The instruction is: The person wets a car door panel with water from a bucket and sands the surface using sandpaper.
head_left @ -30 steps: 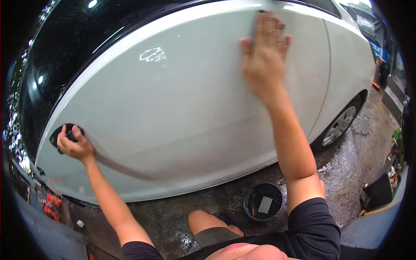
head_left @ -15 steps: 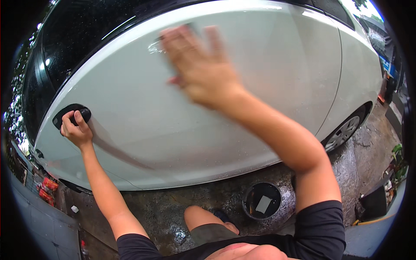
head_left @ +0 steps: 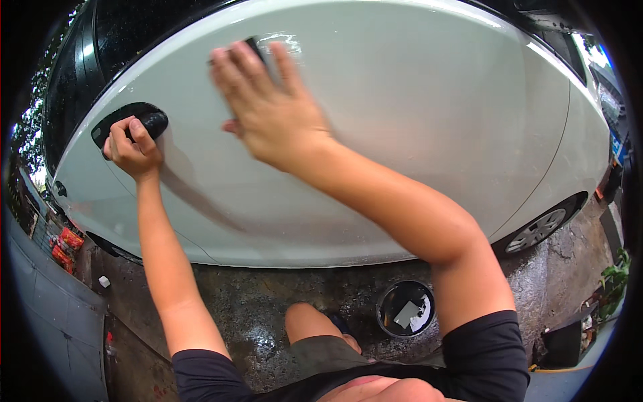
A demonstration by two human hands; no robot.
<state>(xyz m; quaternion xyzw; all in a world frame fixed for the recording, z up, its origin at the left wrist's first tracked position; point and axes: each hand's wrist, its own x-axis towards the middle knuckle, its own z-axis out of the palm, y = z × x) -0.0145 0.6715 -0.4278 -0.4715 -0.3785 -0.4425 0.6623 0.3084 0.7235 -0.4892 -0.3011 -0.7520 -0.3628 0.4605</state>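
Note:
My left hand [head_left: 134,149] is curled round the black side mirror [head_left: 153,122] on the left part of the white car [head_left: 429,120]. My right hand [head_left: 271,104] lies with spread fingers over a dark flat pad [head_left: 253,47], mostly hidden under it, against the upper middle of the white panel. Bright glossy streaks show beside its fingertips, and the fingers are slightly blurred.
A dark bucket [head_left: 387,295] with a pale rectangular item inside stands on the wet concrete [head_left: 248,301] below the car. A wheel [head_left: 542,224] is at the right, with plants [head_left: 615,278] beyond. Red packs [head_left: 67,248] and a grey surface [head_left: 53,321] are at the left.
My right hand has swept leftward across the panel with the dark pad. My left hand stays on the mirror. The whole view has shifted, putting the mirror higher in the picture.

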